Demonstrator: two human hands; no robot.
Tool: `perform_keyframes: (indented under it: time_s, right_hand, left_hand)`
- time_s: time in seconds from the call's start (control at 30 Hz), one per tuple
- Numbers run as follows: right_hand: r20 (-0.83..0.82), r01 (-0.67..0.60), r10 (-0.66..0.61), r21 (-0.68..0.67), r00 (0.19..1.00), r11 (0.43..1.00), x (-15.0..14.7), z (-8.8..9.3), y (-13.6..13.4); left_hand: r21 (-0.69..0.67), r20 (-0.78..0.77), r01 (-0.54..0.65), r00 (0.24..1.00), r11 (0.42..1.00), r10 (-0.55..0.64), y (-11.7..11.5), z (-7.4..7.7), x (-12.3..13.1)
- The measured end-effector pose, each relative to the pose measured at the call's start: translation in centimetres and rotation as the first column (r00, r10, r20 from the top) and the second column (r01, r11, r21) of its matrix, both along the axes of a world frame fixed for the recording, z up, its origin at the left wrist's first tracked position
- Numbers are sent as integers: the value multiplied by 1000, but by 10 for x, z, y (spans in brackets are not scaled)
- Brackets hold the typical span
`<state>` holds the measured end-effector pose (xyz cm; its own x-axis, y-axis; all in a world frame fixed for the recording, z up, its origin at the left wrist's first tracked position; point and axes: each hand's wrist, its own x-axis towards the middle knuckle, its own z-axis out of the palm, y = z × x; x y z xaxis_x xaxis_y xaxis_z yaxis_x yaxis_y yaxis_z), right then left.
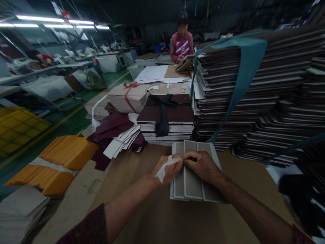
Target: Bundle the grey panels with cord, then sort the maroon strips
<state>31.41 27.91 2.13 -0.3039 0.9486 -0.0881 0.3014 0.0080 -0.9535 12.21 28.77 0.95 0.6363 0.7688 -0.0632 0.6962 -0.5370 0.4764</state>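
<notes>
A small stack of grey-beige panels with pale edges (194, 189) lies on the brown board in front of me. My left hand (169, 170) is closed over the stack's left part, and a white strip (162, 172) lies across its back. I cannot tell whether that strip is stuck on or loose. My right hand (203, 166) rests over the middle of the stack, thumb and forefinger pinched together. The fingertips of both hands meet near a panel's long edge. Whatever sits between them is too small to make out.
Tall piles of dark folded sheets (254, 91) with a teal strap rise at right. Ahead stands a dark bundle (175, 108) tied with black cloth. Maroon pieces (114, 125) and a yellow-orange bundle (63, 159) lie at left. A person (182, 47) works across the table.
</notes>
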Motion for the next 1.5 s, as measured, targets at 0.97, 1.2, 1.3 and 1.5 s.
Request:
perform_keyframes:
  time_s: [0.97,1.2,1.3,1.5]
  right_hand:
    - [279,-264,240,52,930,963,2,11,15]
    - [101,-174,186,-113,977,978,5,-5,13]
    - [22,-157,165,-198,986,968,7,-6,12]
    - [-13,-166,167,-222,986,961,10,-8,14]
  left_hand:
    - [-550,526,-283,614,786,589,-11,44,37]
    - [-471,475,-296,709,831,521,-9,45,7]
    - [-550,296,-275,818,789,493,-6,41,-3]
    - [-280,229,-184,940,942,252,-6,38,-13]
